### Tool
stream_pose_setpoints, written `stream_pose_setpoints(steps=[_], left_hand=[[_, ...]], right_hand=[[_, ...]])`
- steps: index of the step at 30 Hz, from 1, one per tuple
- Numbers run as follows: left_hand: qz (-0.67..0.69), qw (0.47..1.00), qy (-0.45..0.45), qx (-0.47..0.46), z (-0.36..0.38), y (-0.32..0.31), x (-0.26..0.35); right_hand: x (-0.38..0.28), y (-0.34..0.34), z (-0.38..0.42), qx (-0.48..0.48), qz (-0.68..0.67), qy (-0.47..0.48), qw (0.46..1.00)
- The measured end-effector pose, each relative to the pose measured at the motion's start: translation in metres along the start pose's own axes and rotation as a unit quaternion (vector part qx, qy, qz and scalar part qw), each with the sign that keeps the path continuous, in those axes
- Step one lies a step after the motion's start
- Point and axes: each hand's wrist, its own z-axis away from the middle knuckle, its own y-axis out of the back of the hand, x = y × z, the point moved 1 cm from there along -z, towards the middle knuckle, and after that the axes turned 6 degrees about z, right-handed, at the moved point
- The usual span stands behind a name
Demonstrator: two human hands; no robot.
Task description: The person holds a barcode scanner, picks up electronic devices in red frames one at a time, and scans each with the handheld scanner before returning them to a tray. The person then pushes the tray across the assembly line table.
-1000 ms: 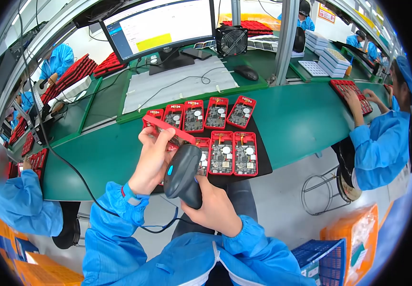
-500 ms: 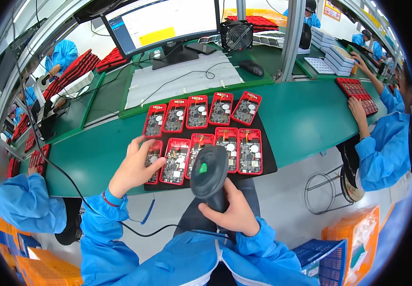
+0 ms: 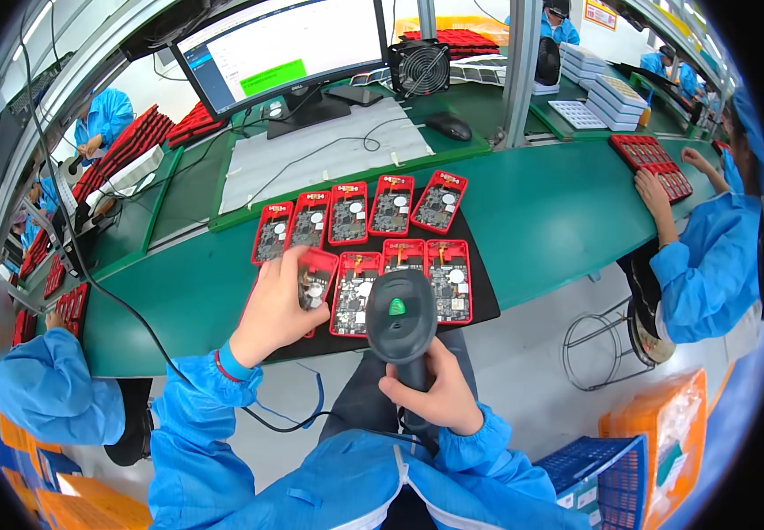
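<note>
At a green desk, a red-cased circuit board is gripped by the left hand at the black mat's front-left edge, while a black handheld scanner is clasped in the right hand just beside it.

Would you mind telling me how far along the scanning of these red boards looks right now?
Done: cannot be told from the boards themselves; the monitor shows a green bar. In hand: the left hand lifts one red board off the black mat, while the right hand holds the scanner. Left: possibly the other boards lying on the mat.
</note>
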Motion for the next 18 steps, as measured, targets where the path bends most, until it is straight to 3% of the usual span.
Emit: stream_pose_setpoints(steps=[2, 5, 7, 9, 10, 12, 15, 18], left_hand=[[0.018, 0.996, -0.058, 0.063, -0.014, 0.004, 0.012], [0.079, 0.996, -0.027, -0.019, -0.048, 0.013, 0.040], [0.045, 0.994, -0.035, -0.098, -0.058, 0.002, 0.036], [0.063, 0.990, -0.077, -0.104, -0.058, -0.001, 0.038], [0.136, 0.981, -0.042, -0.131, -0.057, 0.000, 0.038], [0.278, 0.942, 0.033, -0.185, -0.051, 0.002, 0.038], [0.513, 0.832, 0.056, -0.203, -0.039, 0.003, 0.034], [0.599, 0.770, 0.036, -0.217, -0.031, -0.004, 0.023]], right_hand=[[-0.003, 0.003, 0.002, -0.012, -0.139, -0.047, 0.989], [0.006, 0.001, 0.000, -0.021, -0.254, -0.038, 0.966], [0.014, 0.005, -0.002, -0.050, -0.312, -0.022, 0.949], [0.016, 0.012, -0.003, -0.050, -0.378, -0.016, 0.924], [0.017, 0.014, -0.003, -0.049, -0.413, -0.013, 0.909], [0.013, 0.015, -0.003, -0.022, -0.467, -0.043, 0.883], [0.022, 0.020, -0.009, -0.075, -0.537, -0.034, 0.840], [0.024, 0.016, -0.019, -0.145, -0.573, -0.024, 0.807]])
